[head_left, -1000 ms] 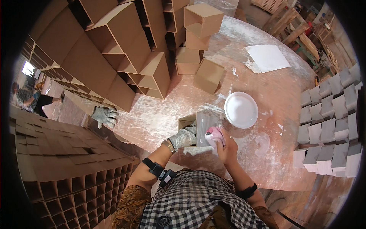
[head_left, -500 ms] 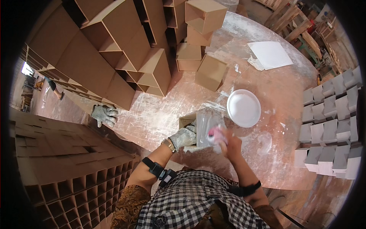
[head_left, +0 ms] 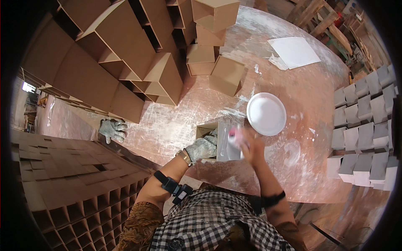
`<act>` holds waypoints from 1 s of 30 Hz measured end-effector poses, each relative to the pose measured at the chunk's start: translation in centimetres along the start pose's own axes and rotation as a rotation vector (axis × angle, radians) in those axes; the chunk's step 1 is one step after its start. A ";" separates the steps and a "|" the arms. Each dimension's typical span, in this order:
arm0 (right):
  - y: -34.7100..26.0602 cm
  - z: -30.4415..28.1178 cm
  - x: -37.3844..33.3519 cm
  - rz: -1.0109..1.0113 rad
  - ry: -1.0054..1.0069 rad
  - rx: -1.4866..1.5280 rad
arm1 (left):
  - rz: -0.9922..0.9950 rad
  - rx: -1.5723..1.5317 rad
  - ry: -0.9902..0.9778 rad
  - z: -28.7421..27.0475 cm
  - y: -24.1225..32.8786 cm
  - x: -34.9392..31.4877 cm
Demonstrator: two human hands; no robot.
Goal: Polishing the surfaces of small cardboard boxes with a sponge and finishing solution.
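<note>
In front of me on the table lies a small open cardboard box (head_left: pixel 207 126), its right side (head_left: pixel 223 144) smeared with wet whitish coating. My left hand (head_left: pixel 202 149), in a grey knitted glove, reaches into the box's opening and grips it from inside; some fingertips are hidden there. My bare right hand (head_left: pixel 253 149) is closed around a small pink-and-white tool (head_left: pixel 235 138), held against or just over the coated side. Motion blurs the tool, so its exact kind is unclear. Beyond my right hand stands a round white dish (head_left: pixel 266 113) with a pale inside.
Brown boxes (head_left: pixel 125 37) are stacked at the far left, and one loose box (head_left: pixel 227 75) stands past the dish. An empty grey glove (head_left: pixel 113 130) lies left. Gridded cardboard (head_left: pixel 75 209) fills the near left. White-grey boxes (head_left: pixel 364 129) stand in rows at right. White sheets (head_left: pixel 295 52) lie far right.
My right hand and the pink-and-white tool have shifted slightly farther from me along the box's side. My left hand stays in the box. The whole view has tilted a little.
</note>
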State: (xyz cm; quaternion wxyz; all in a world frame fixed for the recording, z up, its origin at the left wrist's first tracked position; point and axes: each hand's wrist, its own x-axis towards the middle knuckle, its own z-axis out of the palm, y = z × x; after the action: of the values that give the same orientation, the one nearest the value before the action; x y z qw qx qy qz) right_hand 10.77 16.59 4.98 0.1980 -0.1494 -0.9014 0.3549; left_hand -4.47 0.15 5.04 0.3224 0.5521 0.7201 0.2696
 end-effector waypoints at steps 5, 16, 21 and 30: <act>-1.2 0.8 2.9 -0.164 0.177 0.148 | 0.092 0.136 0.051 0.9 -1.4 -0.2; -1.2 1.5 5.7 -0.172 0.230 0.146 | -0.020 -0.070 -0.040 1.6 -2.2 0.6; -4.0 1.0 -2.0 -0.340 0.088 0.280 | -0.272 -0.090 -0.280 -0.3 -0.5 0.2; -1.3 0.5 8.5 -0.209 0.075 0.204 | 0.242 0.148 0.113 2.2 -2.5 0.9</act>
State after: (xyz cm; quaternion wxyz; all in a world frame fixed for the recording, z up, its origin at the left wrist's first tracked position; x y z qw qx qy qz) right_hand 2.91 18.87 7.67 0.2818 -0.0470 -0.8632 0.4162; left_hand -4.50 0.51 1.60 0.2050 0.6411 0.6831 0.2834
